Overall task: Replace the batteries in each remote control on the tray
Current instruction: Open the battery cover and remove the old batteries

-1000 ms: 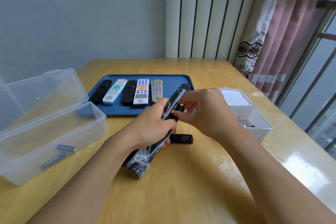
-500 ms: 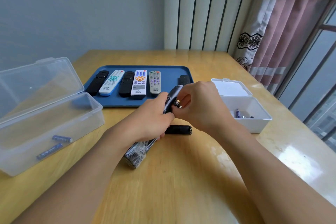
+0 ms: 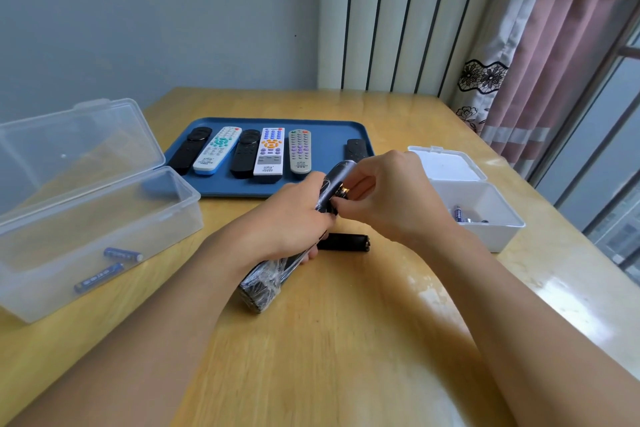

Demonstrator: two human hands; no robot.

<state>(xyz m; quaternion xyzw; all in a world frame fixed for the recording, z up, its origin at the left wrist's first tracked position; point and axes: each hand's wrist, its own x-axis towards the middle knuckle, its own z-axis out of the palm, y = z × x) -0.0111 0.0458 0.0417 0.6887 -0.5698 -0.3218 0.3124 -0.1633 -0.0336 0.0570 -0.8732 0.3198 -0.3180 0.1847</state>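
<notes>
Black wrapped remote (image 3: 322,215) gripped by left hand (image 3: 291,222) in front of tray (image 3: 325,184). Battery (image 3: 343,191) pinched by right hand (image 3: 391,198) fingers at open compartment. Step judged: battery exchange; next, firm seating needed.

The wooden table (image 3: 363,350) carries everything under my hands. Beyond my left hand (image 3: 284,222) lies the blue tray (image 3: 322,184), flat on the wood. Well to the left of that hand sits the clear plastic box (image 3: 86,218), lid open. Just to the right of my right hand (image 3: 391,198) stands the white box (image 3: 485,215) — also open. Directly below my hands, a black battery cover (image 3: 346,241) lies on the bare surface — near the tray's front edge, apart from it.
</notes>
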